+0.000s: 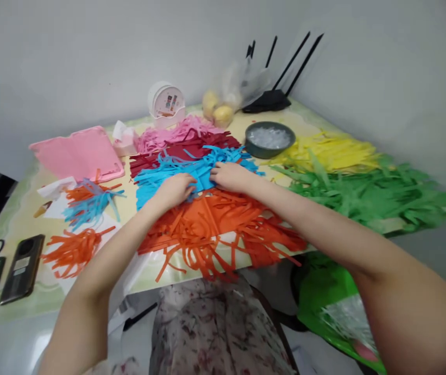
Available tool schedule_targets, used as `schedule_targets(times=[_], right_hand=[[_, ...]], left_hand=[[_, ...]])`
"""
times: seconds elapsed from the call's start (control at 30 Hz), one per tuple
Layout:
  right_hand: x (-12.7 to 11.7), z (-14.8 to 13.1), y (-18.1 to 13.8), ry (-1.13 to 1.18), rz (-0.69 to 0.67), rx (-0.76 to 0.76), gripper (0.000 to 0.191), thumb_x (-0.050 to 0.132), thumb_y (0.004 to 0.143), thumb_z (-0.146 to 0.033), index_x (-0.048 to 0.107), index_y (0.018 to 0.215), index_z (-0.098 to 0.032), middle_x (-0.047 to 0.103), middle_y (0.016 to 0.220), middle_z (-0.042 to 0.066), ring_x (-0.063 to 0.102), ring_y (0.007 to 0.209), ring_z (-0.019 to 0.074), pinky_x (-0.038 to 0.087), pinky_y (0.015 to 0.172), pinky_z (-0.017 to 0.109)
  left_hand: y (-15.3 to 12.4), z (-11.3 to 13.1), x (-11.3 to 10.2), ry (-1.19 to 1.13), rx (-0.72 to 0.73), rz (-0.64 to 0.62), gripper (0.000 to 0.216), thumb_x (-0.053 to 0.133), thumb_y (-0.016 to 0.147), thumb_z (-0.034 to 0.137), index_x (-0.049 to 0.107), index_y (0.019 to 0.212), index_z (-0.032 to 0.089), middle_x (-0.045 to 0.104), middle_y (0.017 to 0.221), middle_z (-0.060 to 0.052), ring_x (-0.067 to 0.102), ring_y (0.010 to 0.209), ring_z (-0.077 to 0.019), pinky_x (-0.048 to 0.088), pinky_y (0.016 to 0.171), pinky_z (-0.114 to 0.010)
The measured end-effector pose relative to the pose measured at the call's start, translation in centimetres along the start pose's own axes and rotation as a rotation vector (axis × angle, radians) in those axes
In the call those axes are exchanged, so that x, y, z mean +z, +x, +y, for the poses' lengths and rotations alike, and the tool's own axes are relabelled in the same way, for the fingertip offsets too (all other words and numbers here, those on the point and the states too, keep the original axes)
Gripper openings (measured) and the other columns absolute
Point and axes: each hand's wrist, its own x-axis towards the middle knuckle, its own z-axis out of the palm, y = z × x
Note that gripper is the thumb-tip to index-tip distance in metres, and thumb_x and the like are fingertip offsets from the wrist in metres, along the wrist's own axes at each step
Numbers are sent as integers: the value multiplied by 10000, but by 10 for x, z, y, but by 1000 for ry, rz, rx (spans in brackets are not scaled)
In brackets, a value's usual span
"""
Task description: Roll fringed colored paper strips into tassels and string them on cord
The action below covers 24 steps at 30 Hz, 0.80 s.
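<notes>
A pile of blue fringed strips (203, 172) lies in the middle of the table, under both of my hands. My left hand (176, 189) is at its near left part, fingers curled in and closed on the blue material. A short way to the right, my right hand (229, 176) also has bent fingers closed on the blue strips; its fingertips are partly hidden. Nearer to me, orange fringed strips (207, 219) spread to the table's front edge, some hanging over. Behind the blue pile lie dark red fringed strips (186, 150) and pink ones (176, 133).
To the right are a grey bowl (269, 151) of clear pieces, yellow strips (332, 151) and green strips (363, 192). At left lie a pink case (76, 156), orange and blue tassels (93, 203) and two phones (23, 268). A black router (267, 101) stands behind.
</notes>
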Motion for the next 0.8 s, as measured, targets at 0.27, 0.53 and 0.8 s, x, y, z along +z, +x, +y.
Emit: schedule_targets(times=[0.27, 0.53, 0.8], right_hand=[[2, 4, 2, 100, 28, 64, 295, 481, 993, -162, 766, 987, -86, 731, 1065, 176, 592, 1048, 288, 412, 832, 346], [-1, 12, 8, 276, 68, 172, 205, 584, 917, -146, 765, 1010, -124, 732, 1101, 145, 613, 1073, 283, 432, 870, 340], [-5, 18, 14, 391, 94, 250, 130, 645, 919, -214, 749, 940, -139, 757, 958, 70, 652, 910, 207, 451, 811, 289]], left_hand=[[36, 14, 32, 34, -25, -111, 276, 587, 882, 158, 725, 1120, 134, 728, 1233, -158, 678, 1180, -288, 521, 1049, -390], [33, 13, 25, 12, -77, -88, 350, 635, 872, 206, 655, 1215, 138, 703, 1266, -148, 665, 1173, -284, 526, 1031, -386], [36, 17, 28, 11, -147, -19, 282, 642, 887, 257, 657, 1147, 150, 737, 1133, -134, 671, 1097, -300, 546, 948, -399]])
